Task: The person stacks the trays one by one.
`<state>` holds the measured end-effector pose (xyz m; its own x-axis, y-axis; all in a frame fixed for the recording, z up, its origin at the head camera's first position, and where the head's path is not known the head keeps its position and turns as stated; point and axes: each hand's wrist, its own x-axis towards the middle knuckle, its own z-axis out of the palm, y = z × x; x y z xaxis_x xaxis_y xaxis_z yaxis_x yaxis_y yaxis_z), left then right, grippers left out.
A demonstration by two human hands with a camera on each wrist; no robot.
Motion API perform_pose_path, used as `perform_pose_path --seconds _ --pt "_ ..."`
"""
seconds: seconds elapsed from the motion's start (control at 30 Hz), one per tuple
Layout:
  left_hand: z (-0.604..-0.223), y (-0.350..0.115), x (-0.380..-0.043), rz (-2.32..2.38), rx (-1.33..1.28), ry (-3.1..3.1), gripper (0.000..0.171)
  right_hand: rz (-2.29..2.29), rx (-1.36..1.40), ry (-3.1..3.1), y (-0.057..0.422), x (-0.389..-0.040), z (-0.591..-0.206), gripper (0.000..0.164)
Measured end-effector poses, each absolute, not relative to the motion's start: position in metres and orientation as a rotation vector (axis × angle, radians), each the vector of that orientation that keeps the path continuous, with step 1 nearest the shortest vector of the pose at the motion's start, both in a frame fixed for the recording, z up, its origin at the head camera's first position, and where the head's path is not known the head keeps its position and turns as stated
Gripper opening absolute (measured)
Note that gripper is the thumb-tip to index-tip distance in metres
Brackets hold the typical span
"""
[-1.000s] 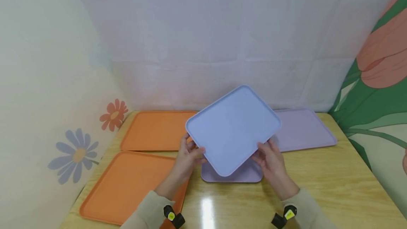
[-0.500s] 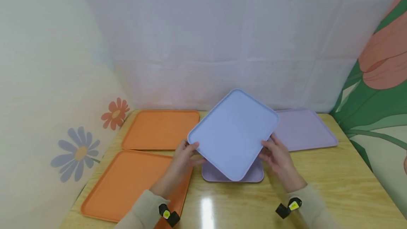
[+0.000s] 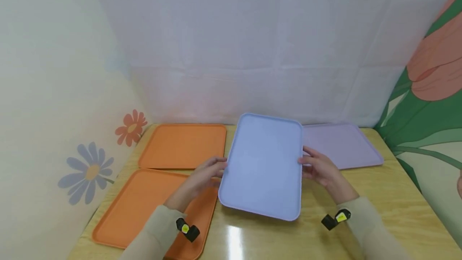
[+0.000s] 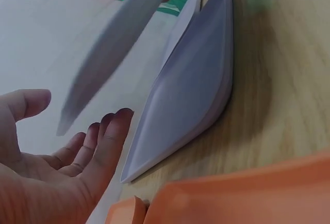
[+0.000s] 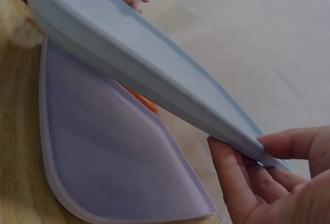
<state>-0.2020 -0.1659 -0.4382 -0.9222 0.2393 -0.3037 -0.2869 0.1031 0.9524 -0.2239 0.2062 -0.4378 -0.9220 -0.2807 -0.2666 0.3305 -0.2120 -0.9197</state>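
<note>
A light blue rectangular tray (image 3: pixel 265 163) is held tilted above the table. My right hand (image 3: pixel 323 171) pinches its right edge, the thumb on the upper side and the fingers beneath, as the right wrist view shows. At the opposite edge is my left hand (image 3: pixel 202 181). In the left wrist view that hand (image 4: pixel 67 167) is spread, with the tray's edge (image 4: pixel 82 87) between thumb and fingers but a gap around it. Below lies a purple tray (image 5: pixel 103 146), hidden under the blue one in the head view.
Two orange trays lie on the left, one at the back (image 3: pixel 184 145) and one nearer (image 3: pixel 144 208). Another purple tray (image 3: pixel 339 143) lies at the back right. The wooden table (image 3: pixel 390 212) meets a white cloth backdrop (image 3: pixel 216 51), with flower-patterned walls at both sides.
The blue tray has turned from a diamond-like slant to nearly lengthwise and now covers the purple tray beneath. My left hand has loosened from its edge; the right hand has stayed on it.
</note>
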Motion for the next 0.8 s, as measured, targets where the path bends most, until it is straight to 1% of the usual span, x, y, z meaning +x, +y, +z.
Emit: perform_pose_path --seconds 0.1,0.23,0.5,0.8 --pt "-0.436 -0.164 -0.206 1.843 -0.028 2.028 0.061 -2.133 0.028 1.667 0.208 -0.228 -0.437 0.072" --pt "-0.435 -0.16 -0.209 1.86 0.007 2.043 0.066 -2.06 -0.017 1.705 0.21 -0.231 -0.435 0.073" --pt "-0.438 -0.154 -0.215 1.875 0.007 2.071 0.061 -1.973 0.001 1.871 0.21 -0.241 -0.435 0.073" --pt "-0.44 -0.148 -0.227 1.873 -0.042 2.08 0.064 -1.84 0.107 2.105 0.2 -0.25 -0.433 0.069"
